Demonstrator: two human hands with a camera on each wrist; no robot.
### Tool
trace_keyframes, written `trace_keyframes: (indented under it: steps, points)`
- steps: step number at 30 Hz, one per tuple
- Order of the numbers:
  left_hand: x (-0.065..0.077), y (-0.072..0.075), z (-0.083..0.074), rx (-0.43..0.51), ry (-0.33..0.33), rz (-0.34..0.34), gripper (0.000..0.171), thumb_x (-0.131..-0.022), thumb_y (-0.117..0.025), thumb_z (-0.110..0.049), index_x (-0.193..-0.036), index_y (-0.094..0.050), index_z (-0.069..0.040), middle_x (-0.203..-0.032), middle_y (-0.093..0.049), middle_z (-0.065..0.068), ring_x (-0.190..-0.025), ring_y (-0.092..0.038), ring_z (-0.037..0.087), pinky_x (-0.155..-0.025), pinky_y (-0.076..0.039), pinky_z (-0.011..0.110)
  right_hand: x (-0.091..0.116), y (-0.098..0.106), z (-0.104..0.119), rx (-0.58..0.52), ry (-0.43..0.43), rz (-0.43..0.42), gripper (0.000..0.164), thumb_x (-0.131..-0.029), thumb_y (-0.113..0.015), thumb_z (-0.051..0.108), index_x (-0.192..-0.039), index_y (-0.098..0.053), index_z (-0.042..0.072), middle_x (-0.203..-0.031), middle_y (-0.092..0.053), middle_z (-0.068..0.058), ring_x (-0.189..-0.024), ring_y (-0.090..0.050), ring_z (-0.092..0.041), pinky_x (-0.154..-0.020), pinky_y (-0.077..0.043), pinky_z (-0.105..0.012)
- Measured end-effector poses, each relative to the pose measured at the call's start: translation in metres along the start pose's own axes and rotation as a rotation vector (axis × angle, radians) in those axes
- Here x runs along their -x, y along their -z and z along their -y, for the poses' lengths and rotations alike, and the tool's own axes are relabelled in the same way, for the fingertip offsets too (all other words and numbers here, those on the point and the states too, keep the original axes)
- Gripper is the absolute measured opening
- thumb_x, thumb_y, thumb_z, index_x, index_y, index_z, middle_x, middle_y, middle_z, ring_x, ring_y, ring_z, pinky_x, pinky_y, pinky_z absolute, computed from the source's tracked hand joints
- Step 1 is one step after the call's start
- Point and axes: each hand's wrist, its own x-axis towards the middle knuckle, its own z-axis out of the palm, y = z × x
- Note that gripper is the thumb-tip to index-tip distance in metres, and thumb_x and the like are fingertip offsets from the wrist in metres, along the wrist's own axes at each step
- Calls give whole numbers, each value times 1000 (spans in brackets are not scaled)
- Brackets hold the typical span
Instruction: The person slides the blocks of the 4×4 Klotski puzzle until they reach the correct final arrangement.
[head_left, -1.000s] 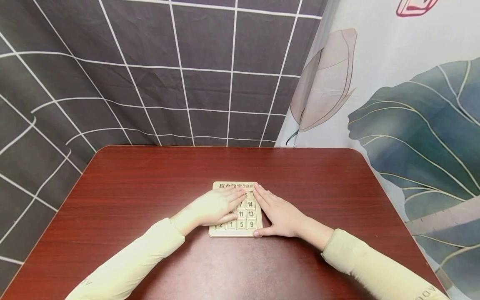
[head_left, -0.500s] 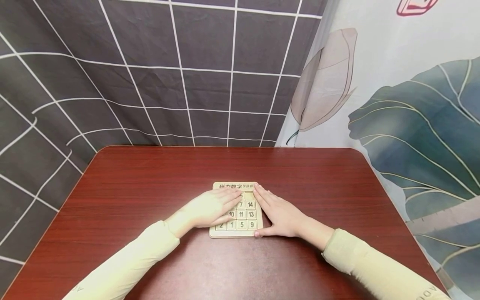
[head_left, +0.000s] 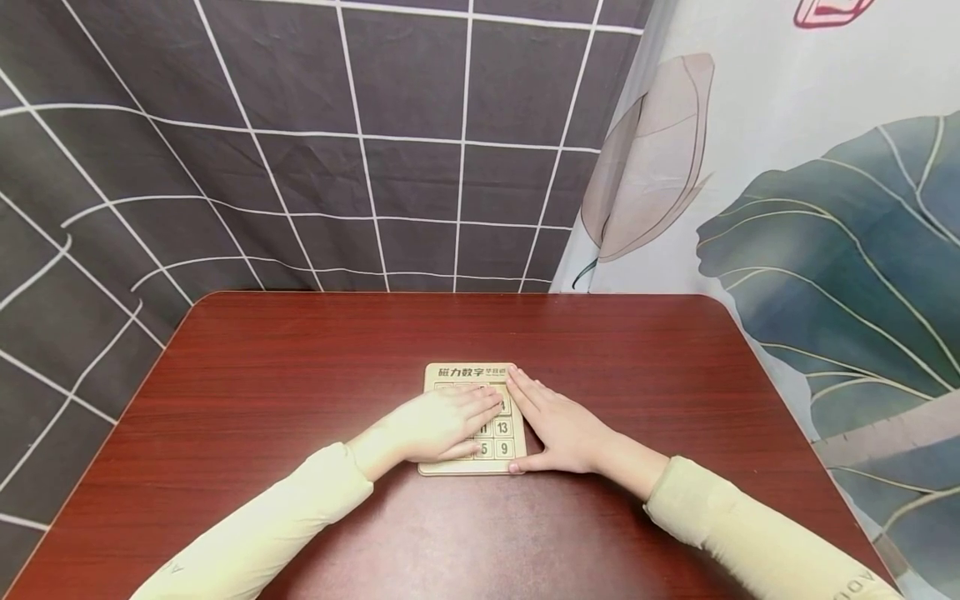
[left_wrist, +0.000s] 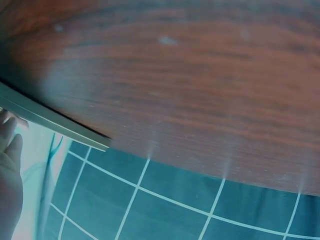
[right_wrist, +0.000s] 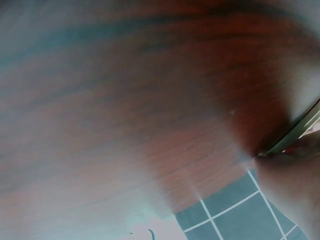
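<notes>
A pale wooden number sliding puzzle (head_left: pixel 467 469), with dark Chinese characters along its top, lies flat on the table. My left hand (head_left: pixel 442 423) lies palm down over its left and middle, straight fingers reaching across the tiles to the tile (head_left: pixel 504 407) whose visible digit is 4. Tiles 13 (head_left: pixel 502 428), 5 and 9 also show, while the left columns are hidden under the hand. My right hand (head_left: pixel 566 432) rests along the puzzle's right side, straight fingers at the upper corner and thumb at the lower one. The left wrist view catches the puzzle's edge (left_wrist: pixel 60 125).
The reddish-brown table (head_left: pixel 300 350) has rounded far corners. Behind it hangs a dark curtain with a white grid (head_left: pixel 412 183). A white curtain with a large leaf print (head_left: pixel 840 242) hangs at the right.
My left hand has shifted left, then back right over the tiles and slightly toward me, uncovering the heading and covering tiles 10 and 7. My right hand and the puzzle stay in place.
</notes>
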Motion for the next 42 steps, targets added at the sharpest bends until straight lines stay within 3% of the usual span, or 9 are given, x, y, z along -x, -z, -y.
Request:
trace_keyframes:
  steps: [15,29,34,42]
  points:
    - [-7,-3,10,101,104,57,68,-110,-48,-50,-162,-43,-7,-169,-44,8,-157,-43,23,-132,-33,38,1,-1,0,7,11,-19,119,-89,-70,71,-166,-21,-5,-178,-14,-22,-164,-23,-35,-130,-35,-53]
    - [13,4,-10,35,-84,-94,62,-107,-57,-45,-154,-55,-5,-158,-58,10,-148,-55,23,-125,-44,37,-1,-1,-1,-4,3,-10,120,-89,-71,70,-167,-18,-4,-179,-9,-19,-166,-19,-32,-133,-30,-50]
    - [13,3,-16,10,-94,-82,61,-108,-53,-49,-152,-57,-7,-157,-59,10,-148,-55,23,-126,-44,37,-1,-1,-2,4,-1,-9,121,-89,-71,70,-168,-17,-4,-179,-8,-19,-166,-19,-32,-133,-30,-50]
    - [10,3,-12,30,-52,-45,61,-107,-54,-47,-153,-56,-6,-160,-56,10,-149,-54,25,-126,-43,39,-1,-2,-1,9,-2,-4,121,-89,-70,70,-167,-18,-4,-179,-8,-19,-166,-18,-32,-133,-30,-49]
